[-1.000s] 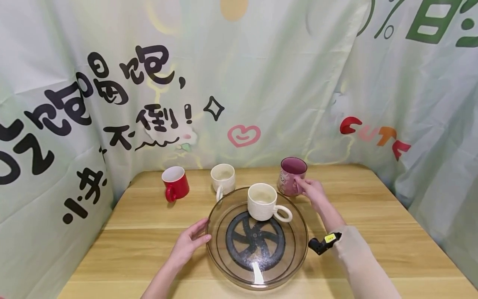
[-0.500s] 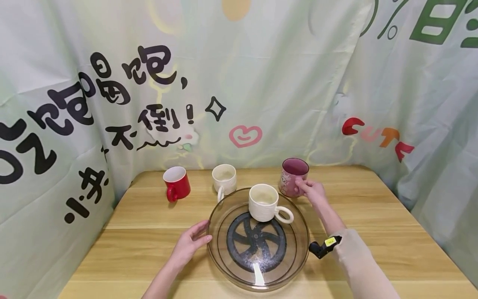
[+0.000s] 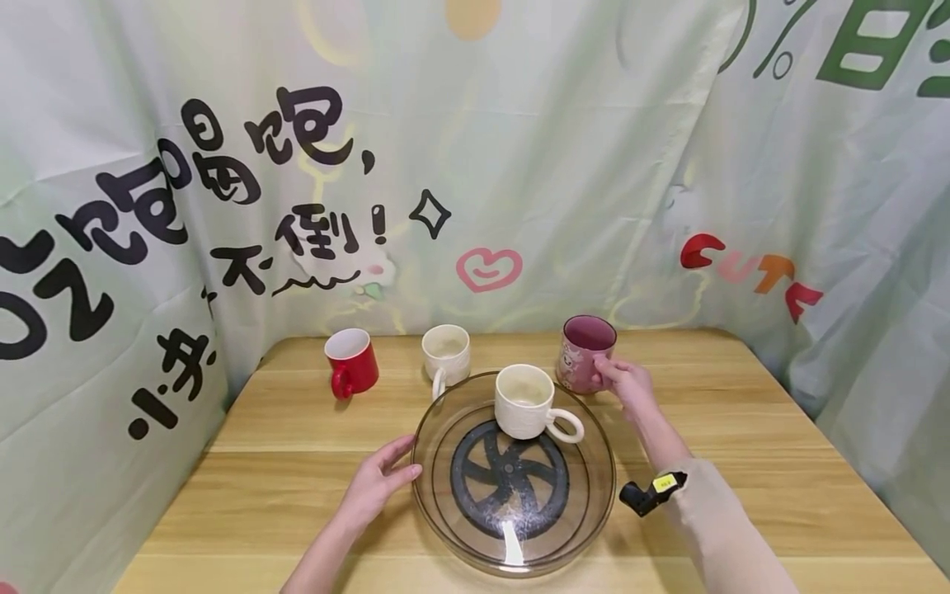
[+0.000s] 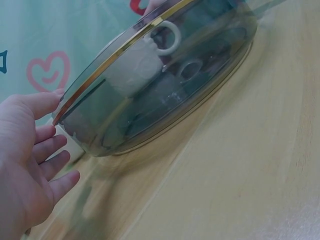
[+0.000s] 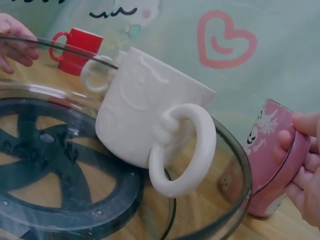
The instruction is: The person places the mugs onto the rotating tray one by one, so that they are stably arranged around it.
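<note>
My right hand (image 3: 625, 383) grips the handle of a pink mug (image 5: 267, 150) with a printed pattern, which stands upright beyond the right back rim of a round, smoky see-through tray (image 3: 586, 511). A dark spoked ring (image 3: 508, 478) shows in the middle of that tray. At its back stands a cream mug (image 3: 522, 404), its ring handle pointing right. The fingertips of my left hand (image 3: 374, 487) touch the tray's left rim; in the left wrist view the lower fingers hang loose, clear of it.
Behind the tray stands a second cream mug (image 3: 446, 355). A red mug (image 3: 352, 363) with a white inside is at the back left. All this is on a wooden table (image 3: 297, 462), with a printed cloth (image 3: 564, 165) hanging behind.
The pink mug and my right hand have shifted very slightly right and toward me. My left hand, the tray and the other mugs stay in place; the head view has drifted a little.
</note>
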Available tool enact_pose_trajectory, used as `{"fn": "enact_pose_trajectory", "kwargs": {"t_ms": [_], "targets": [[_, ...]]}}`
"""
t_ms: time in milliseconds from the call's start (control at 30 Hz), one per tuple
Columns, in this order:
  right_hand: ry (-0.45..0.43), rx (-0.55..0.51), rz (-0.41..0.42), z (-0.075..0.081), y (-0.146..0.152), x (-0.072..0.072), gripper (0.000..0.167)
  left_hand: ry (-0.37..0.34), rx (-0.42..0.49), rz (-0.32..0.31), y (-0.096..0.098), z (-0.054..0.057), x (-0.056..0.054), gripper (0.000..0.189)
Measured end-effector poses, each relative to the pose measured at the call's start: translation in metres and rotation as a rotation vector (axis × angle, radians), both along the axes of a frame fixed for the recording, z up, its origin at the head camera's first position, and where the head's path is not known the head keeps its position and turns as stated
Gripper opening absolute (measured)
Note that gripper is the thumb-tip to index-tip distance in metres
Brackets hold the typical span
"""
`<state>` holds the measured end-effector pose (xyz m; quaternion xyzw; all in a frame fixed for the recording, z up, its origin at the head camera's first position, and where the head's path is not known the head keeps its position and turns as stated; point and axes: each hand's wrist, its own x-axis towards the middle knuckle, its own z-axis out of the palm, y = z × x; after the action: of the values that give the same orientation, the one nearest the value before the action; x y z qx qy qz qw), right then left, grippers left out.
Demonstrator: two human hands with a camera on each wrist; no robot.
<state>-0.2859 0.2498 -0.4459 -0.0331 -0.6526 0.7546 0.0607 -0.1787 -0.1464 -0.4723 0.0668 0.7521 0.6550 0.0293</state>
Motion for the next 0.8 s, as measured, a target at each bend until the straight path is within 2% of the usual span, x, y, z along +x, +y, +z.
{"fn": "enact_pose_trajectory", "kwargs": {"t_ms": [200,233,333,367,467,567,667,800], "targets": [[0.073,-0.075,0.031,-0.005,0.002,0.005,0.007,0.001,0.004,-0.012,0.000,0.000,0.000,0.053],[0.071,-0.062,0.024,0.001,-0.001,0.011,0.006,0.000,0.004,-0.013,0.000,-0.001,0.000,0.053],[0.086,-0.118,0.029,0.000,0.001,0.013,0.006,-0.001,0.007,-0.016,0.000,-0.002,0.000,0.053],[0.068,-0.103,0.013,0.005,-0.002,0.018,0.011,0.000,0.008,-0.016,0.000,-0.003,0.000,0.053],[0.023,-0.163,-0.006,0.012,-0.003,0.021,0.025,0.002,0.012,-0.016,0.000,-0.004,-0.001,0.053],[-0.045,-0.222,-0.033,0.026,-0.006,0.029,0.035,-0.001,0.016,-0.016,0.000,-0.004,-0.001,0.052],[-0.079,-0.259,-0.042,0.037,-0.005,0.035,0.037,0.000,0.019,-0.017,0.000,-0.003,-0.001,0.053],[-0.068,-0.262,-0.036,0.047,-0.002,0.041,0.034,0.002,0.013,-0.011,-0.001,-0.002,-0.001,0.053]]}}
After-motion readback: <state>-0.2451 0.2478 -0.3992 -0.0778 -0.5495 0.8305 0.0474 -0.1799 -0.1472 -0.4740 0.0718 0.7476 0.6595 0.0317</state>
